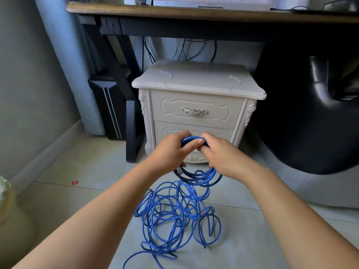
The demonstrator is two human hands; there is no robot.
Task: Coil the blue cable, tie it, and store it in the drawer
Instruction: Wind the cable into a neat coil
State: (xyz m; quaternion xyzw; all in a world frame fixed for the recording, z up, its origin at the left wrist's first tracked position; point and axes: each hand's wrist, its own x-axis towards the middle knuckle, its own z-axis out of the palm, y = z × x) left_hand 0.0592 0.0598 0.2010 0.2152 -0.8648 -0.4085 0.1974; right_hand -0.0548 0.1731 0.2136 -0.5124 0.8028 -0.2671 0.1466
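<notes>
A long blue cable (174, 212) lies in a loose tangle on the tiled floor in front of me. Part of it is wound into a small coil that hangs between my hands, its lower loops sagging just above the tangle. My left hand (171, 152) grips the coil's left side, and my right hand (219, 154) holds its top right, thumb over the strands. Behind the hands stands a cream nightstand (196, 82) with two drawers; the upper drawer (196, 109) is closed and has a silver handle. The lower drawer front is partly hidden by my hands.
A dark wooden desk (174, 11) spans the top, its black leg (132, 125) beside the nightstand. A black leather chair (314, 105) fills the right. A pale bag (9, 214) sits at the lower left, and a small red scrap (75, 182) lies on the floor.
</notes>
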